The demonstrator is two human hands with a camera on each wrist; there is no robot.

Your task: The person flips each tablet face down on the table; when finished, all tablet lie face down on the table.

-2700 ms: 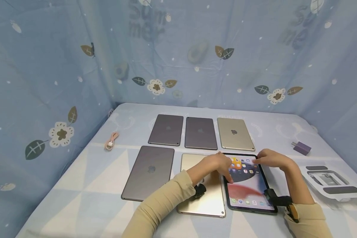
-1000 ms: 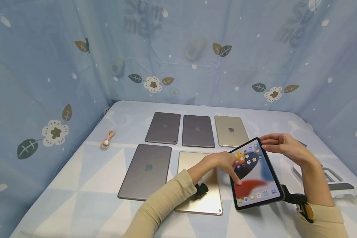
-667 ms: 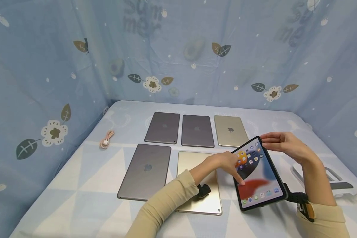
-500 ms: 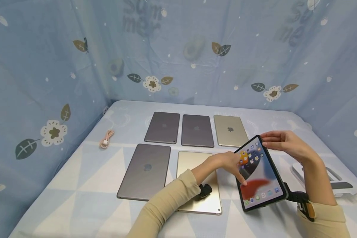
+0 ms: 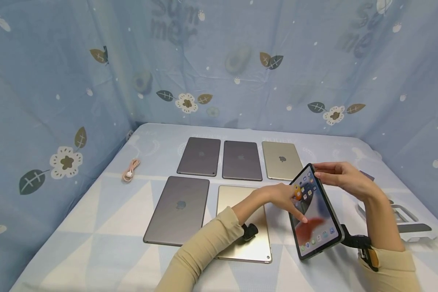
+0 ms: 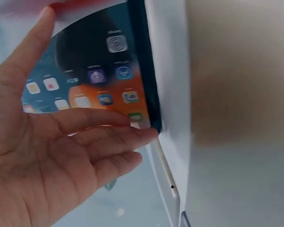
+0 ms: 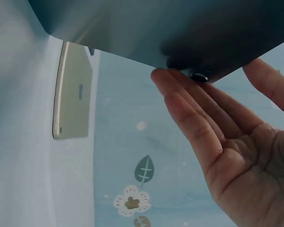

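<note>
A tablet in a black case, its screen lit with app icons, is tilted up steeply from the table at the right of the head view. My right hand pinches its top right corner between thumb and fingers. In the right wrist view, those fingertips reach behind the dark back near the camera lens. My left hand is at the left edge, thumb extended across the screen. In the left wrist view, its nearly straight fingers meet the tablet's edge near a corner.
Face-down tablets lie in two rows: two dark ones and a gold one behind, a grey one and a gold one in front. A pink cable lies left; a purple charger and white stand lie right.
The cased tablet, flat on the table at first, has been raised at its right side and now tilts more steeply. My right hand has lifted with it and shifted slightly left.
</note>
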